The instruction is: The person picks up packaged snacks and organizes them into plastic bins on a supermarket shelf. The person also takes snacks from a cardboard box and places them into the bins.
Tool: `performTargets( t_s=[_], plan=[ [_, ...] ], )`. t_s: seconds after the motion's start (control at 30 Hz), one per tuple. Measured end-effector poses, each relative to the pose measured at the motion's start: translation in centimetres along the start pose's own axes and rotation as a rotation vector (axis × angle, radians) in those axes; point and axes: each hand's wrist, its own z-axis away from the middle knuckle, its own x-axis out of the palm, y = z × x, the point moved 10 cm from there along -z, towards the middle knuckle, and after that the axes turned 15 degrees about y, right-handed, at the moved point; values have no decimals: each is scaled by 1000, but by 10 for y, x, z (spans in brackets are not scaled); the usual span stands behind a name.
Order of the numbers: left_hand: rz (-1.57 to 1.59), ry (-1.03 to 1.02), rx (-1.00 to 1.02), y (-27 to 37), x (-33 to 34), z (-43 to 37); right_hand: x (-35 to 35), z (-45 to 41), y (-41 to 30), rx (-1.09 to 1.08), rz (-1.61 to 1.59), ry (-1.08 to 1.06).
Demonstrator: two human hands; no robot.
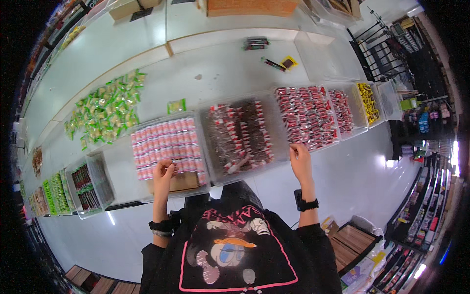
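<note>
My left hand (165,173) is over the lower part of a clear plastic bin (204,147) filled with rows of small pink-and-white wrapped packets (165,141). Its fingertips are pinched together near the packets; whether they hold one cannot be told. Brown cardboard (183,182) shows at that bin's near end. My right hand (300,161) is at the near right corner of the middle clear bin (216,180), which holds dark packets with red and white ends (235,147). Right of it, another bin is full of red-and-white wrapped packets (306,117).
Loose green-edged clear packets (110,106) lie heaped on the white table (220,73), with one single packet (176,106) apart. Dark stick packets (256,43) and a yellow packet (288,63) lie behind. More bins (88,187) line the left; yellow packets (368,103) fill one at right.
</note>
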Motion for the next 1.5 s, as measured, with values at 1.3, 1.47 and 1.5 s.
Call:
performTargets(
  t_s=[1.3,1.47,1.5],
  plan=[
    [-139,525,-117,25,65,68,297,-400,1,-763,497,-221],
    [-109,557,-147,12,54,70,300,-419,0,-669,545,-244],
    [-103,548,-145,11,55,69,301,-424,3,-656,552,-254]
  ],
)
